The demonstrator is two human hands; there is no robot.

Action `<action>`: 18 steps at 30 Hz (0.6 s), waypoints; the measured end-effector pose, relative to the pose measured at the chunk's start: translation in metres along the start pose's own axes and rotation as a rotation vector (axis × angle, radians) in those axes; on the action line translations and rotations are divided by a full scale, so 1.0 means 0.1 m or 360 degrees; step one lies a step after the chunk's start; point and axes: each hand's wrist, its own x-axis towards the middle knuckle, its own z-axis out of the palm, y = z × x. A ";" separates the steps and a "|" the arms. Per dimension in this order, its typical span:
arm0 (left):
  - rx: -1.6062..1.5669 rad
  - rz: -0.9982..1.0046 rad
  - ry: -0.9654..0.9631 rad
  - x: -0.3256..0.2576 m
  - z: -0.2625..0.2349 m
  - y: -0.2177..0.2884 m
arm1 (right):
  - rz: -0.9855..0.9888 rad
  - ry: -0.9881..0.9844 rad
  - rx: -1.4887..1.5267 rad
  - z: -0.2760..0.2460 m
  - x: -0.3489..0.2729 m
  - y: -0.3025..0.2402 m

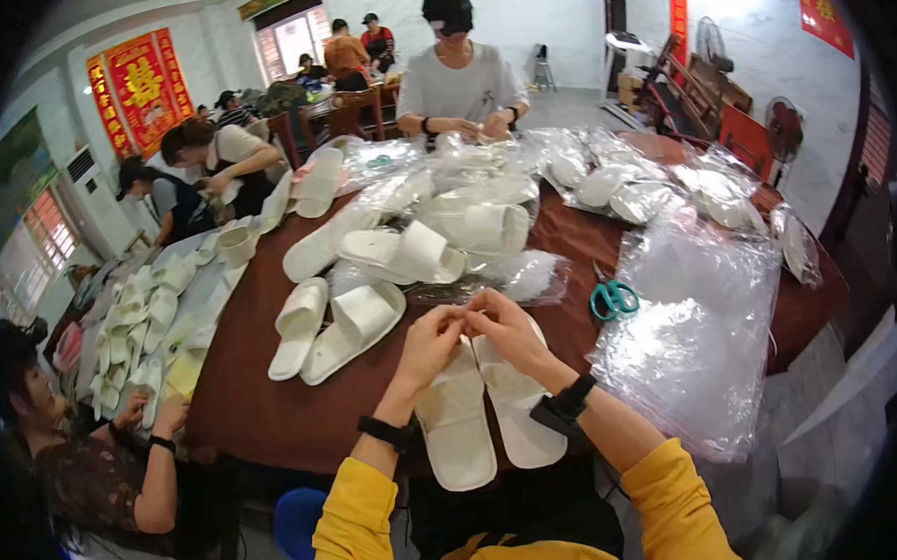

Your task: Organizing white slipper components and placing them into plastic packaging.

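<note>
A pair of white slippers lies side by side at the table's near edge, a left slipper and a right slipper. Over their far ends, my left hand and my right hand meet, fingers closed in a pinch. Whatever is between the fingertips is too small or hidden to make out. Left of my hands rests another white pair, a narrower-looking slipper beside a slipper with a wide strap. Teal-handled scissors lie right of my right hand.
Clear plastic bags are stacked at the right edge of the brown-covered table. White slippers and bagged slippers are heaped across its far half. A person works opposite; others work at a slipper-covered table on the left. A blue stool stands low left.
</note>
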 end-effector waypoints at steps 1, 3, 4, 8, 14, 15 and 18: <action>-0.0085 0.0097 -0.0020 0.00 -0.02 -0.04 | -0.0024 -0.0038 -0.0078 0.01 0.00 -0.05; -0.0242 0.0113 0.0041 -0.01 0.03 -0.03 | -0.0007 -0.0012 -0.0085 -0.01 -0.03 -0.15; -0.0313 0.0138 0.0135 -0.01 0.04 0.00 | -0.0034 -0.0023 -0.0076 0.00 -0.02 -0.19; -0.0362 0.0075 0.0046 -0.05 0.03 0.09 | -0.0097 0.0242 0.0009 -0.06 0.00 -0.17; -0.0234 0.0365 0.0091 -0.07 0.08 0.00 | -0.0321 0.0079 -0.0131 0.06 -0.06 -0.29; -0.0232 0.0273 0.0075 -0.07 0.08 0.03 | -0.0380 0.0094 -0.0201 0.05 -0.05 -0.28; -0.0302 0.0210 0.0078 -0.09 0.10 0.11 | -0.0445 0.0107 -0.0300 0.03 -0.07 -0.31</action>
